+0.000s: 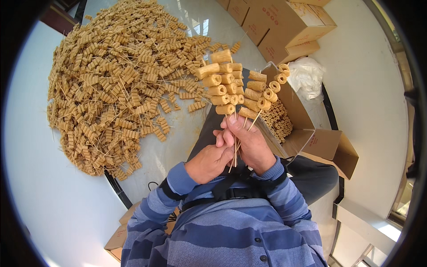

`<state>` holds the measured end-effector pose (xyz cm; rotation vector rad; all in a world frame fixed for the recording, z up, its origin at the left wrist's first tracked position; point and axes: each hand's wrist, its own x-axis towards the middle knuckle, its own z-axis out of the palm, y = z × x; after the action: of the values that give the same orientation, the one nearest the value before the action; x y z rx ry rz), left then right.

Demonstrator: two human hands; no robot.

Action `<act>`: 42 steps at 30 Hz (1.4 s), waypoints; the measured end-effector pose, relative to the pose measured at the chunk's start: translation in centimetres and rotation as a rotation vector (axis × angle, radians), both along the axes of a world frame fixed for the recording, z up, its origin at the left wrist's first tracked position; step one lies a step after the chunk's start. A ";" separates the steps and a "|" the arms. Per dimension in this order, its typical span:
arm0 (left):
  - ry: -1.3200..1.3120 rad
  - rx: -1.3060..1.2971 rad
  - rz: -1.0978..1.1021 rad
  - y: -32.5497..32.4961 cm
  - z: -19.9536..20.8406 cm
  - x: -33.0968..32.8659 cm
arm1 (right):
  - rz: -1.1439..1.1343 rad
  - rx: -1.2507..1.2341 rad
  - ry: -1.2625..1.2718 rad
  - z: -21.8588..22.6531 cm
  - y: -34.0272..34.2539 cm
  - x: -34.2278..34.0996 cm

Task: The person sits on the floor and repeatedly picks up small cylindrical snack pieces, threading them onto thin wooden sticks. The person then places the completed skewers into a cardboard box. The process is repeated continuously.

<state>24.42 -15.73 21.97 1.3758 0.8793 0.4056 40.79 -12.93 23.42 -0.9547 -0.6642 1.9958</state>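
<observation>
In front of my chest I hold a small fan of skewers (pixel 227 82), each a thin wooden stick threaded with several hollow, golden-brown rolled pieces. The sticks spread apart at the top, with one skewer leaning out to the right. My right hand (pixel 254 144) is closed round the bare sticks just below the lowest pieces, thumb pressed along them. My left hand (pixel 208 161) meets it from the left, its fingers curled against the same sticks, whose ends poke out below. Part of the left fingers is hidden behind the sticks and the right hand.
A big heap of similar skewers (pixel 115 89) covers the floor at left. By my right knee stands an open cardboard box (pixel 300 107), packed with skewers standing end-up. Stacked cartons (pixel 284 26) rise behind it, beside white plastic bags (pixel 307 75). Another open carton (pixel 331 149) lies at right.
</observation>
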 end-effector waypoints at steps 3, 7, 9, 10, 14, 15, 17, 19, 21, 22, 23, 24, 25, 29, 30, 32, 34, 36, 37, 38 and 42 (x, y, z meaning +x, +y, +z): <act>-0.014 -0.102 -0.097 2.2 0.7 -2.1 | -0.014 0.002 -0.011 0.8 -0.5 1.9; -0.353 -0.101 0.336 4.7 1.3 -1.9 | -0.006 -0.007 -0.042 1.7 -1.5 4.2; -0.611 -0.150 0.480 5.7 1.3 0.3 | 0.035 -0.036 -0.080 1.9 -2.4 4.6; -0.741 -0.176 0.551 6.3 1.3 1.6 | 0.059 -0.035 -0.077 2.0 -3.0 4.8; -0.954 -0.305 0.477 6.7 1.5 5.4 | 0.099 -0.069 -0.096 2.4 -4.4 5.7; -0.996 -0.278 0.499 6.4 1.5 6.0 | 0.090 -0.071 -0.100 2.4 -4.6 5.9; -0.878 -0.214 0.561 6.3 1.5 6.7 | 0.053 -0.066 -0.129 2.4 -5.0 6.3; -0.826 -0.171 0.589 6.0 1.5 6.9 | 0.004 -0.060 -0.185 2.3 -5.3 6.6; -0.815 -0.182 0.575 5.5 1.4 6.9 | 0.002 -0.052 -0.172 2.2 -5.5 7.0; -0.807 -0.186 0.566 5.3 1.3 6.9 | 0.005 -0.053 -0.171 2.2 -5.6 7.2; -0.847 -0.196 0.546 5.2 1.2 6.8 | 0.015 -0.064 -0.157 2.2 -5.7 7.4; -0.885 -0.196 0.555 5.1 1.0 6.8 | 0.027 -0.074 -0.144 2.1 -5.7 7.6; -0.925 -0.194 0.564 4.9 0.8 6.7 | 0.037 -0.065 -0.118 2.1 -5.7 7.8; -1.008 -0.176 0.509 5.3 0.0 6.3 | 0.062 -0.110 -0.084 1.8 -5.9 8.1; -0.977 -0.165 0.515 5.4 -0.1 6.1 | 0.068 -0.121 -0.082 1.7 -6.1 8.1; -0.898 -0.128 0.514 5.5 -0.4 6.0 | 0.077 -0.140 -0.067 1.5 -6.3 8.2; -0.885 -0.151 0.540 4.8 -0.4 6.2 | 0.086 -0.157 -0.039 1.2 -6.4 8.4; -0.906 -0.203 0.555 4.2 -0.4 6.7 | 0.123 -0.144 -0.041 1.1 -6.6 8.4; -0.942 -0.247 0.559 3.9 -0.5 7.3 | 0.147 -0.142 -0.053 1.1 -6.7 8.4; -0.976 -0.291 0.566 3.6 -0.6 7.8 | 0.152 -0.136 -0.043 1.2 -6.7 8.4; -0.994 -0.329 0.517 2.8 -0.4 8.7 | 0.203 -0.129 -0.040 1.5 -6.8 8.3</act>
<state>33.16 -12.92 21.61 0.4863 0.4071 1.1590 49.11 -19.78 24.89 -1.0402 -0.6840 2.2261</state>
